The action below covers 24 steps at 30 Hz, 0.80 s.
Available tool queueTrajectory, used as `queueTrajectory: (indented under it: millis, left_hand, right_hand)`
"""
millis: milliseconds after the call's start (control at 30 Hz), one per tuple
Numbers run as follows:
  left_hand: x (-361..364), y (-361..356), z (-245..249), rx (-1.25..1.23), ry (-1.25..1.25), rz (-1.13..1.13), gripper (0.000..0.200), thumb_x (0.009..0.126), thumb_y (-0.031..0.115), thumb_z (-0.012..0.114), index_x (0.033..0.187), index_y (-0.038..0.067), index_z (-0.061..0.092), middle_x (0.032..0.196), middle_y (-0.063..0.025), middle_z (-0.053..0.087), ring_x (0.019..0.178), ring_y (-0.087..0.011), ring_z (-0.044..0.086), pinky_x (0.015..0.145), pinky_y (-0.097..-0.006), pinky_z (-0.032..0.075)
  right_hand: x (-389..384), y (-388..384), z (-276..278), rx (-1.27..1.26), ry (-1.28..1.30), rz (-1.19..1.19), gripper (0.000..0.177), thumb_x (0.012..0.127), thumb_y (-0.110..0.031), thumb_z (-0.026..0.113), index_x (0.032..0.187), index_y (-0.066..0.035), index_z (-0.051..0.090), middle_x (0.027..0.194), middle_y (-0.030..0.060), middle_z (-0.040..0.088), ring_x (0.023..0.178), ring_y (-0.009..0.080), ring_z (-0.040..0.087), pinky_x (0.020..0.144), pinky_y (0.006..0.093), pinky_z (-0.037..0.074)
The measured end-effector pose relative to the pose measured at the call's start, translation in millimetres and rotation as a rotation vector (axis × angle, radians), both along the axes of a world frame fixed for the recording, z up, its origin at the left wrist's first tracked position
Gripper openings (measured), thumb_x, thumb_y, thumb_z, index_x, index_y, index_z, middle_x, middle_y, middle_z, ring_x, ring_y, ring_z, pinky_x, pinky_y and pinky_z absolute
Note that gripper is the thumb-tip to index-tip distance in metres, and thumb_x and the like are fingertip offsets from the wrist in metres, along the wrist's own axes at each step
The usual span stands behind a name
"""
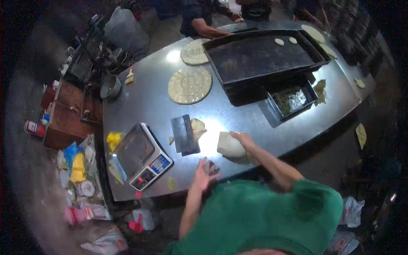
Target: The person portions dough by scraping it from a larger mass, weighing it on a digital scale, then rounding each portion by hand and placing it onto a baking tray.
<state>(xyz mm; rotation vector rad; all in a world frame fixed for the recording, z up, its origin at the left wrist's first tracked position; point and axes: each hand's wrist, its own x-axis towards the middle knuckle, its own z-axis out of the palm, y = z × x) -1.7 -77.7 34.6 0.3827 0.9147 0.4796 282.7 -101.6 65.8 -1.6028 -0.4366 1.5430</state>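
Right hand [241, 138] has its grip closed on top of the dough lump [229, 148], near the desk [144, 102] edge, at 3 o'clock from the scraper [184, 134]. It looks soft, heavy and sticky; best held low, from both sides. Left hand [202, 173]: cannot tell its grip.

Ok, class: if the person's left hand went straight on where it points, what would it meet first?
Ahead of the left hand lies bare steel table, between the dark flat scraper and the pale dough lump; then probably the black griddle tray, though depth is unclear.
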Motion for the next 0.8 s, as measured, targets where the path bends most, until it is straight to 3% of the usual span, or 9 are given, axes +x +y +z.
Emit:
queueTrajectory:
  millis: [100, 167, 233, 267, 367, 467, 567, 733, 800]
  left_hand:
    - [24.3, 2.7, -0.2, -0.245, -0.441, -0.143, 0.076, 0.096, 0.060, 0.052, 0.154, 0.015, 0.031, 0.156, -0.0147, 0.031, 0.138, -0.0416, 0.038, 0.098, -0.0748, 0.043]
    - [43.1, 6.7, 19.9, -0.036, -0.433, -0.170, 0.079, 0.095, 0.066, 0.047, 0.153, 0.014, 0.034, 0.153, -0.0131, 0.039, 0.135, -0.0392, 0.045, 0.101, -0.0638, 0.047]
    - [44.8, 12.9, 16.5, -0.048, -0.532, -0.122, 0.079, 0.096, 0.067, 0.045, 0.152, 0.012, 0.035, 0.149, -0.0129, 0.046, 0.131, -0.0367, 0.051, 0.103, -0.0566, 0.049]
    - [50.5, 8.1, 59.2, 0.199, -0.499, -0.164, 0.074, 0.098, 0.062, 0.042, 0.150, 0.010, 0.038, 0.144, -0.0139, 0.051, 0.127, -0.0331, 0.056, 0.105, -0.0485, 0.050]
    - [58.4, 9.9, 84.0, 0.322, -0.185, -0.026, 0.063, 0.097, 0.051, 0.049, 0.142, 0.006, 0.048, 0.130, -0.0139, 0.061, 0.116, -0.0312, 0.064, 0.099, -0.0463, 0.055]
    - [73.2, 12.6, 116.6, 0.225, -0.279, 0.117, 0.054, 0.094, 0.040, 0.056, 0.135, 0.005, 0.055, 0.124, -0.0132, 0.066, 0.113, -0.0286, 0.065, 0.098, -0.0444, 0.054]
    - [89.2, -4.2, 132.1, 0.224, -0.155, 0.126, 0.052, 0.093, 0.037, 0.058, 0.133, 0.004, 0.056, 0.125, -0.0131, 0.065, 0.115, -0.0268, 0.064, 0.100, -0.0428, 0.051]
    - [88.9, -14.7, 153.5, 0.188, -0.423, 0.027, 0.087, 0.094, 0.075, 0.037, 0.134, 0.001, 0.056, 0.132, -0.0129, 0.063, 0.118, -0.0288, 0.062, 0.103, -0.0443, 0.049]
    - [78.5, -12.2, 159.4, 0.324, -0.350, -0.001, 0.089, 0.092, 0.076, 0.041, 0.151, 0.009, 0.036, 0.144, -0.0136, 0.054, 0.130, -0.0307, 0.053, 0.111, -0.0443, 0.041]
  right_hand:
    - [-21.8, -3.4, 79.5, 0.063, 0.452, 0.023, 0.062, 0.097, -0.052, 0.056, 0.135, -0.003, 0.056, 0.124, 0.0163, 0.065, 0.112, 0.0320, 0.065, 0.097, 0.0448, 0.052]
    - [-39.5, -16.6, 94.6, 0.090, 0.657, 0.110, 0.062, 0.101, -0.051, 0.051, 0.139, -0.003, 0.051, 0.127, 0.0168, 0.064, 0.115, 0.0316, 0.064, 0.101, 0.0447, 0.051]
    - [-45.2, -27.8, 107.4, 0.110, 0.692, 0.103, 0.063, 0.101, -0.054, 0.049, 0.139, -0.004, 0.052, 0.132, 0.0164, 0.062, 0.118, 0.0313, 0.063, 0.102, 0.0456, 0.050]
    - [-51.6, -34.5, 107.1, 0.111, 0.722, 0.105, 0.064, 0.101, -0.055, 0.048, 0.139, -0.004, 0.052, 0.134, 0.0163, 0.061, 0.120, 0.0312, 0.062, 0.103, 0.0461, 0.049]
    - [-27.6, -53.5, 93.0, 0.227, 0.767, 0.078, 0.072, 0.101, -0.060, 0.043, 0.146, -0.004, 0.044, 0.142, 0.0160, 0.055, 0.122, 0.0296, 0.061, 0.103, 0.0485, 0.049]
    - [-5.8, -69.6, 90.1, 0.308, 0.764, -0.124, 0.072, 0.102, -0.061, 0.037, 0.150, -0.007, 0.040, 0.149, 0.0142, 0.049, 0.131, 0.0276, 0.054, 0.109, 0.0480, 0.044]
    - [-27.7, -68.2, 69.8, 0.365, 0.471, -0.166, 0.070, 0.103, -0.060, 0.036, 0.151, -0.009, 0.039, 0.150, 0.0127, 0.048, 0.133, 0.0266, 0.052, 0.111, 0.0465, 0.042]
    - [-25.2, -77.3, 94.0, 0.326, 0.757, -0.280, 0.070, 0.100, -0.062, 0.042, 0.145, -0.009, 0.048, 0.141, 0.0135, 0.057, 0.125, 0.0282, 0.059, 0.106, 0.0464, 0.048]
    - [-13.4, -76.4, 107.5, 0.391, 0.708, -0.291, 0.069, 0.099, -0.061, 0.044, 0.143, -0.009, 0.050, 0.138, 0.0139, 0.059, 0.121, 0.0291, 0.061, 0.103, 0.0467, 0.050]
